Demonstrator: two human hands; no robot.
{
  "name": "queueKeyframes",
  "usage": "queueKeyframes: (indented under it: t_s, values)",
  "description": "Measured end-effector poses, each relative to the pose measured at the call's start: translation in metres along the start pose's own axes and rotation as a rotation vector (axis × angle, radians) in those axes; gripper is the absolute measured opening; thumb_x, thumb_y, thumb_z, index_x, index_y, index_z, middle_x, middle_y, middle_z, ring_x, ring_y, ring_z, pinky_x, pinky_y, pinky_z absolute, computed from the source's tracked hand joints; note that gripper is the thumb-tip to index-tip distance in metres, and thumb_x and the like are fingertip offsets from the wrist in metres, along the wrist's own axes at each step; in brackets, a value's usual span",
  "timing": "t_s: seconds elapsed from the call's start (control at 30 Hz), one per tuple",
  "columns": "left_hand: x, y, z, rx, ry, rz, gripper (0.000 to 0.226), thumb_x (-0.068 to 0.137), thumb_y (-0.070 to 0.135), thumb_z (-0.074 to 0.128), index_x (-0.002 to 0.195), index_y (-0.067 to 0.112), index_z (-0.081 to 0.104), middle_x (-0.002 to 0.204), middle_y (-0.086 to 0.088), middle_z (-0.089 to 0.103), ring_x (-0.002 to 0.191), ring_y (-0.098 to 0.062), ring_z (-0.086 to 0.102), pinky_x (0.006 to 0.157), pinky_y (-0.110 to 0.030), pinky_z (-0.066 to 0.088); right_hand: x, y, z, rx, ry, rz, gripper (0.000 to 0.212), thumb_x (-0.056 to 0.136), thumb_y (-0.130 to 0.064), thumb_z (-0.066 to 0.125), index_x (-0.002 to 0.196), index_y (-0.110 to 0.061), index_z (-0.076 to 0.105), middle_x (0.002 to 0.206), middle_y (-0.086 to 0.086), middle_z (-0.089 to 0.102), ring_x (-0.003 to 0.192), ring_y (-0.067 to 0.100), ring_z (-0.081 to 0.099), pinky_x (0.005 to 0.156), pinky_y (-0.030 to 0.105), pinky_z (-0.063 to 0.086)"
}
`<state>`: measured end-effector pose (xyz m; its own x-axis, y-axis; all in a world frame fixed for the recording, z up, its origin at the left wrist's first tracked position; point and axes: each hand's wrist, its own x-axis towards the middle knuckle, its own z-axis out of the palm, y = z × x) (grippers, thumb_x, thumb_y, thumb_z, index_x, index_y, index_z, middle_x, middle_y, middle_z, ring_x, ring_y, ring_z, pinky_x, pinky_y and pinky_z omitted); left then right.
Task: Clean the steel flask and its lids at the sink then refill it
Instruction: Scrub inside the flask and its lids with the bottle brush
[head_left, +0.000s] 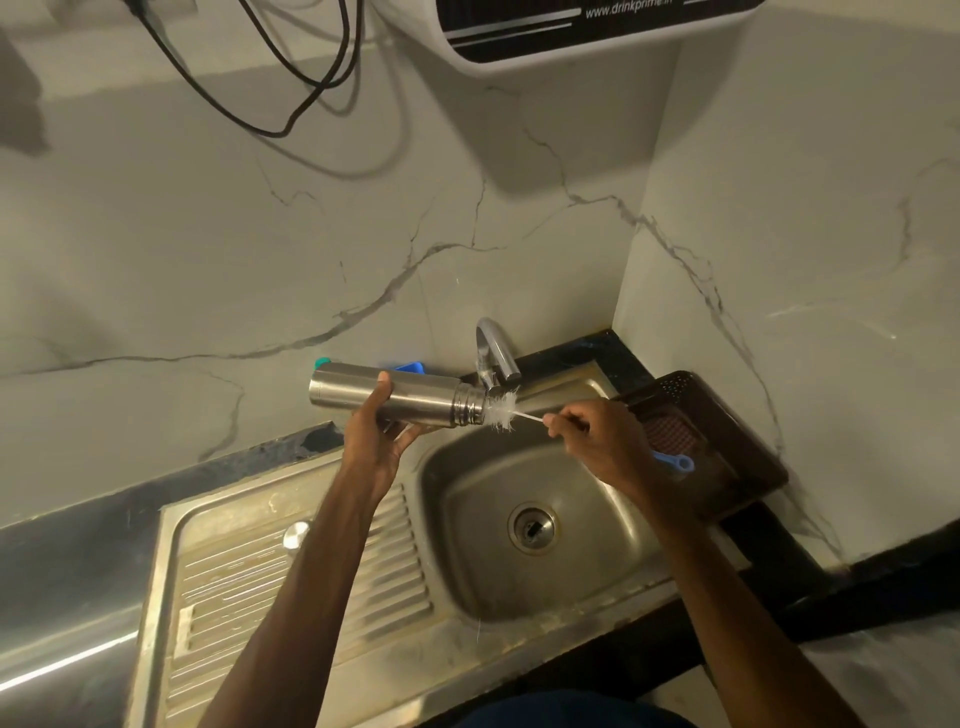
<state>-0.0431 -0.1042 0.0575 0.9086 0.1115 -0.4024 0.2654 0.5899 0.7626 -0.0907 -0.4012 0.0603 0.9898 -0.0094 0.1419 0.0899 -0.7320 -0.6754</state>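
Observation:
My left hand (375, 441) grips the steel flask (415, 397) from below, holding it on its side above the sink's left rim, its open threaded mouth (470, 408) pointing right. My right hand (592, 434) pinches the thin stem of a bottle brush (501, 408). The white bristles sit just outside the flask's mouth, under the tap. The brush's blue handle end (675, 461) sticks out behind my right wrist. A round steel lid (296, 535) lies on the drainboard.
The sink basin (467, 519) with its drain (531, 527) lies below my hands. A chrome tap (493, 356) stands behind it. A dark brown basket (727, 415) sits at the right. A water purifier (571, 31) hangs on the wall above. Blue items (410, 368) stand behind the flask.

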Motion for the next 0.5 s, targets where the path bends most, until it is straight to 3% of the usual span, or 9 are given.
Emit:
queueKeyframes:
  t_s: [0.07,0.17,0.23,0.37,0.5]
  values:
    - [-0.001,-0.006,0.004,-0.02,0.033,0.003,0.068,0.09,0.026,0.078,0.147,0.015,0.043,0.134,-0.019,0.065,0.12,-0.035,0.068,0.087,-0.05,0.063,0.002,-0.003,0.005,0.005,0.024,0.001,0.025,0.097,-0.041,0.066,0.085,-0.021,0.077,0.069,-0.017,0.068,0.059,-0.003,0.063,0.057,0.009,0.042]
    - [-0.004,-0.02,0.012,-0.025,0.033,-0.021,0.07,0.088,0.023,0.081,0.146,0.014,0.044,0.134,-0.02,0.065,0.118,-0.036,0.069,0.095,-0.055,0.059,0.006,-0.015,0.023,-0.018,0.008,-0.005,0.028,0.096,-0.044,0.065,0.085,-0.02,0.075,0.071,-0.01,0.069,0.061,0.003,0.062,0.059,0.025,0.05]
    - [-0.005,-0.024,0.013,-0.02,0.013,-0.029,0.067,0.088,0.024,0.08,0.144,0.013,0.046,0.133,-0.02,0.066,0.116,-0.035,0.07,0.097,-0.056,0.058,0.008,-0.019,0.026,-0.009,-0.018,0.003,0.028,0.096,-0.043,0.066,0.086,-0.018,0.074,0.072,-0.007,0.069,0.062,0.008,0.063,0.059,0.025,0.049]
    - [-0.002,-0.015,0.007,-0.026,0.052,0.023,0.066,0.09,0.023,0.078,0.146,0.015,0.045,0.132,-0.017,0.067,0.118,-0.034,0.069,0.098,-0.056,0.057,0.006,-0.004,0.011,0.057,-0.001,0.03,0.025,0.096,-0.04,0.067,0.081,-0.022,0.076,0.062,-0.014,0.066,0.057,-0.001,0.063,0.058,0.018,0.047]
    - [-0.002,-0.011,0.0,-0.014,0.096,0.023,0.065,0.092,0.023,0.077,0.147,0.014,0.044,0.13,-0.016,0.068,0.117,-0.031,0.069,0.088,-0.048,0.062,0.004,0.006,-0.003,0.069,-0.021,0.05,0.022,0.096,-0.038,0.07,0.079,-0.025,0.075,0.059,-0.011,0.067,0.056,-0.002,0.064,0.057,0.015,0.043]
